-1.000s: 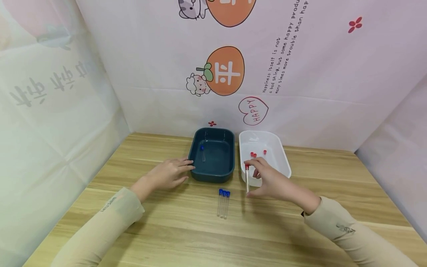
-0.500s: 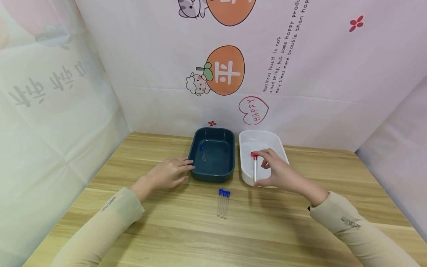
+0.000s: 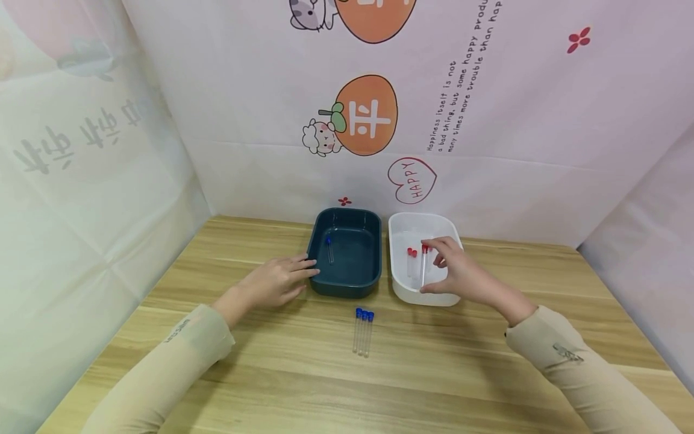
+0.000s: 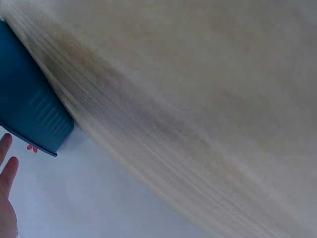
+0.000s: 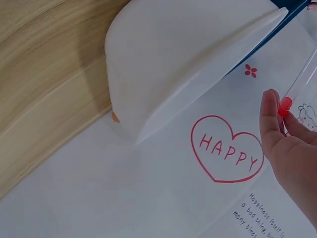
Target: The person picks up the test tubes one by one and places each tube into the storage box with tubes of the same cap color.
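My right hand (image 3: pixel 461 272) is over the front of the white basin (image 3: pixel 398 279), holding a clear test tube with a red cap (image 3: pixel 424 268) between thumb and fingers. In the right wrist view, the red cap (image 5: pixel 285 105) sits at the fingertips. Inside the white basin, several other red-capped tubes (image 3: pixel 412 254) lie, one partly hidden behind the held tube. My left hand (image 3: pixel 276 281) rests with fingers extended on the left rim of the dark teal basin (image 3: pixel 345 290), where one blue-capped tube (image 3: pixel 329 250) lies.
On the wooden table (image 3: pixel 303 374), three blue-capped tubes (image 3: pixel 363 333) lie side by side before the basins. Behind them hangs a printed white cloth (image 3: pixel 260 120); more cloth (image 3: pixel 97 229) covers the left side.
The right hand has carried the red-capped tube rightward, from the white basin's front left corner to above its inside. The left hand has barely moved.
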Demonstrator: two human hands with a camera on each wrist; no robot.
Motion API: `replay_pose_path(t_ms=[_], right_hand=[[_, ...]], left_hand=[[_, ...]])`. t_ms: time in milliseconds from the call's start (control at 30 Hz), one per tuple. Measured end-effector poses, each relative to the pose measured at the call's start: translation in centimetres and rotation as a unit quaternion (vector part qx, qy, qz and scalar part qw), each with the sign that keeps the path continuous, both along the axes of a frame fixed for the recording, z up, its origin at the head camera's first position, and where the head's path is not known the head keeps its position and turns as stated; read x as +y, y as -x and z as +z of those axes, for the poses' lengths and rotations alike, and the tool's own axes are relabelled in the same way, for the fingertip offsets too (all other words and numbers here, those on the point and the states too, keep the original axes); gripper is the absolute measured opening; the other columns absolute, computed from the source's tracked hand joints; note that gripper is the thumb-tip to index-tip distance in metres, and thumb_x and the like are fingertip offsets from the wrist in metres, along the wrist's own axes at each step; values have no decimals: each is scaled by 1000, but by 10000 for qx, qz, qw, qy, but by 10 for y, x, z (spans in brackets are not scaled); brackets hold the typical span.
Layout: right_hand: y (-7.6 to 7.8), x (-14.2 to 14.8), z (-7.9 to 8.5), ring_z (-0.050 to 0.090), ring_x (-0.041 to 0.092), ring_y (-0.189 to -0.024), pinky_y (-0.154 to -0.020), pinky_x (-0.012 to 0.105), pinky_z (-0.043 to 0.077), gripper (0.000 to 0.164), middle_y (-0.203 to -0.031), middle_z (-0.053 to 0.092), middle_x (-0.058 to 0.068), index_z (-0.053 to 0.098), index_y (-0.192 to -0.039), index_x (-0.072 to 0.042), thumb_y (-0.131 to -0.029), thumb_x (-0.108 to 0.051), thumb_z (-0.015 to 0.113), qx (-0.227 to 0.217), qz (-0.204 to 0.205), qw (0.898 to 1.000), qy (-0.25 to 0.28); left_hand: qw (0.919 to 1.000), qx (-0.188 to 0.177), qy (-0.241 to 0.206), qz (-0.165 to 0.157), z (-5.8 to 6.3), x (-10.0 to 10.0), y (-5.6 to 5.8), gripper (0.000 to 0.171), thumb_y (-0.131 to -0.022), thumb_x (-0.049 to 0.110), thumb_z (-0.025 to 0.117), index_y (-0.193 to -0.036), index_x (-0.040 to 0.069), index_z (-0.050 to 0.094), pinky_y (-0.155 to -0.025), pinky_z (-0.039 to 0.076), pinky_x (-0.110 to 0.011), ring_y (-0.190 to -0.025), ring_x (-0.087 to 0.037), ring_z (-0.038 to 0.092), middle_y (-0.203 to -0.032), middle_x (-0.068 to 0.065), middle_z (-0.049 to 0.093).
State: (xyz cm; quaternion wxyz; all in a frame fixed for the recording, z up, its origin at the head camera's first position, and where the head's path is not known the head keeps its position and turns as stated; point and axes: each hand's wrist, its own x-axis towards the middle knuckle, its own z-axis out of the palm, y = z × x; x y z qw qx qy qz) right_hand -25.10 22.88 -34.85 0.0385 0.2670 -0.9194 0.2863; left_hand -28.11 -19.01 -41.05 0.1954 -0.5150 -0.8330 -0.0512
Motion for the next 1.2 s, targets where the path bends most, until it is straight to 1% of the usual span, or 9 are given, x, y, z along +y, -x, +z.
replay_pose_path(t_ms=[167,300,400,667,767,1000,1200], right_hand=[[6,5,-2,56,35,-99,-82,44,53,90,-129,46,26,45,-142,13,-73,-16,95,-117,-133,9998,-10],[13,11,-5,55,37,-101,-81,43,52,90,-131,45,26,43,-144,13,-74,-15,93,-185,-222,9996,-44],[19,15,-9,55,40,-102,-81,44,52,89,-133,44,28,42,-145,13,-76,-14,92,-232,-243,9994,-55],[36,23,-15,54,38,-104,-84,48,52,90,-136,42,29,41,-146,13,-77,-15,92,-330,-296,9986,-275],[42,23,-17,55,39,-105,-85,48,53,90,-136,42,30,41,-145,13,-76,-14,92,-405,-241,9982,-380],[55,20,-23,59,40,-102,-87,50,55,90,-133,43,31,42,-143,17,-75,-11,92,-463,-44,9970,-618],[67,17,-28,62,41,-102,-92,52,54,90,-131,43,33,42,-142,18,-74,-13,93,-575,-30,9942,-912]], left_hand=[[9995,1,-128,-301,0,3,3,42,-89,8,76,-129,-1,68,-97,55,-48,-121,-38,64,-131,-21,66],[9992,-9,-62,-399,-1,7,4,39,-90,6,75,-127,-2,70,-97,56,-45,-119,-36,66,-128,-20,68],[9992,-21,-40,-397,-3,7,4,38,-90,5,74,-127,-2,70,-97,56,-44,-118,-36,66,-126,-19,69],[9991,-131,-145,-378,-4,8,3,36,-92,7,73,-127,-1,70,-96,56,-45,-120,-36,65,-126,-19,69],[9992,-165,-131,-344,-5,7,4,36,-92,7,72,-127,-1,70,-96,56,-45,-120,-36,65,-127,-18,69],[9994,-186,-103,-277,-3,6,2,36,-93,8,72,-128,0,70,-96,56,-44,-121,-34,65,-127,-17,69],[9995,-235,-59,-183,-3,5,2,36,-93,8,72,-128,-1,70,-97,56,-44,-122,-35,64,-128,-17,69]])
